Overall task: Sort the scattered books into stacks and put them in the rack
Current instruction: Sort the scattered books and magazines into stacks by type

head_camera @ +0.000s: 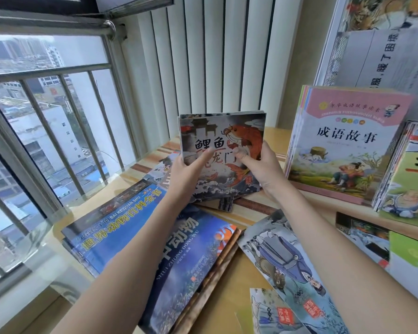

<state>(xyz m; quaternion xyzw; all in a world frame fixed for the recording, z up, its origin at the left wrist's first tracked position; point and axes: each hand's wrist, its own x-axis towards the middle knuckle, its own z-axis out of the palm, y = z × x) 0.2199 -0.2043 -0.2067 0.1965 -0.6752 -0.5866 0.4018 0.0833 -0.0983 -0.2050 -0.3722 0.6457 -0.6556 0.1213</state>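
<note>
I hold a small stack of thin picture books with a red carp on the front cover upright, its lower edge resting on the table. My left hand grips its left side and my right hand grips its right side, thumbs on the cover. Two large blue animal books lie flat under my left forearm. A thin book showing a robed figure lies flat under my right forearm. A pink-topped storybook stack leans upright at the right.
A wooden table carries the books. A barred window runs along the left, white vertical blinds hang behind. More books stand at the right edge and lie at lower right. A tall white book leans at top right.
</note>
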